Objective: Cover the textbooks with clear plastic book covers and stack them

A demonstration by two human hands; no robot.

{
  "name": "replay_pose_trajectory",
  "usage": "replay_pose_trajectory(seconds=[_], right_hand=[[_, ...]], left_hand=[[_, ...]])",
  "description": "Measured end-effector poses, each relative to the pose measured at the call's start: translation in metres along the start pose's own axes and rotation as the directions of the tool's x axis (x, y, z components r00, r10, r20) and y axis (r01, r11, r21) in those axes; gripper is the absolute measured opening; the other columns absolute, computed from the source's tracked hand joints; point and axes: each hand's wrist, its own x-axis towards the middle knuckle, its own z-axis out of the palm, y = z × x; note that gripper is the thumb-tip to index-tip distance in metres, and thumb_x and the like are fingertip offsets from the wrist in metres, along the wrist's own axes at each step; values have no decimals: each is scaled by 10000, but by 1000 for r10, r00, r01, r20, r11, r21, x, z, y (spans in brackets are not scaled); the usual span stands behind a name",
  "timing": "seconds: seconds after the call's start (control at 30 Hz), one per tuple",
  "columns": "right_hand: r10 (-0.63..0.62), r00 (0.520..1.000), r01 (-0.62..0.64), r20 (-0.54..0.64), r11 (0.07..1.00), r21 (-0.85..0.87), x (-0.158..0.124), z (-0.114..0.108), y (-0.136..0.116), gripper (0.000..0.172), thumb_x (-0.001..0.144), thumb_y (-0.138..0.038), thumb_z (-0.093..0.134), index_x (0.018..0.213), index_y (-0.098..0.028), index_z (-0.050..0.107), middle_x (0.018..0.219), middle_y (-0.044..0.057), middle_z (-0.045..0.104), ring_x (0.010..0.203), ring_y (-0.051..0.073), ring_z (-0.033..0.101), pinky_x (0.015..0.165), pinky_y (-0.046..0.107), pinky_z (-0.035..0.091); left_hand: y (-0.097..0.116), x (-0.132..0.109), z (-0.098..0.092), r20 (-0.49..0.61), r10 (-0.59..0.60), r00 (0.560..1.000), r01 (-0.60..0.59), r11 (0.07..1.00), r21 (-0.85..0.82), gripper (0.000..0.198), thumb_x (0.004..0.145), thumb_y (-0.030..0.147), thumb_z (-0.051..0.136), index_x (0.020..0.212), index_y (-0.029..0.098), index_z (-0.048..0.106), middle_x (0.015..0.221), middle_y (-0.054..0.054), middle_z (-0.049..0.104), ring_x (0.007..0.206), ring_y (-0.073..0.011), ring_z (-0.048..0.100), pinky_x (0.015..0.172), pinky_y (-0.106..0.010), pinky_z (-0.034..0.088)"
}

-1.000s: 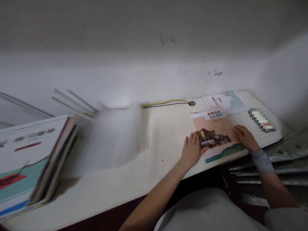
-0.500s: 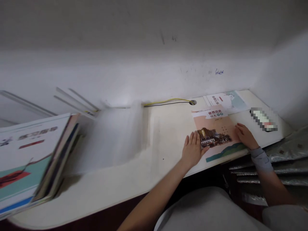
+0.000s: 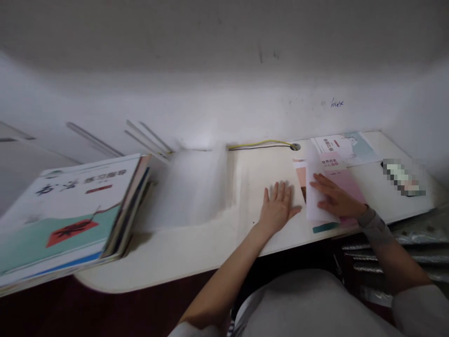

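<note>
My left hand point(image 3: 278, 206) lies flat on the white table, fingers spread, just left of the booklets and holding nothing. My right hand point(image 3: 335, 199) is over a white and pink printed sheet or booklet point(image 3: 349, 185); its fingers are stretched and apart near the sheet's white left part. Beneath shows an orange booklet point(image 3: 300, 171), with a picture strip at its left edge and a teal band at the bottom. I cannot tell whether the pink layer is a page of it or a separate booklet. Behind them lies a white and light-blue booklet point(image 3: 363, 147).
A stack of books point(image 3: 75, 206) stands at the left of the table point(image 3: 175, 252). Beside it is a blurred pale block point(image 3: 192, 187). A yellow cable point(image 3: 261, 142) runs along the wall into a round hole point(image 3: 295, 147). A pixelated phone-like object point(image 3: 403, 178) lies at the right.
My right hand has moved left across the booklet, and a white and pink layer now covers most of the orange cover. My left hand has come off the booklet onto the table. The view has shifted left.
</note>
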Motion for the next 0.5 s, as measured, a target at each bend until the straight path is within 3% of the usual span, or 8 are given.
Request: replay_pose_trajectory(seconds=[0.17, 0.5], right_hand=[[5, 995, 26, 102, 955, -294, 24, 33, -14, 629, 848, -462, 509, 1404, -204, 371, 1519, 126, 233, 1402, 308, 143, 1086, 560, 198], [-50, 986, 114, 160, 898, -426, 48, 49, -44, 562, 880, -452, 466, 1347, -140, 439, 1458, 178, 350, 1357, 327, 273, 1072, 546, 209]], left_hand=[[-28, -16, 9, 80, -56, 995, 57, 998, -13, 764, 877, 639, 277, 1435, 117, 277, 1507, -153, 237, 1393, -319, 194, 1079, -586, 197], [-32, -19, 22, -118, -107, 987, 89, 984, -153, 673, 911, 521, 372, 1394, 58, 302, 1351, -195, 487, 1268, -246, 437, 1059, -421, 318]])
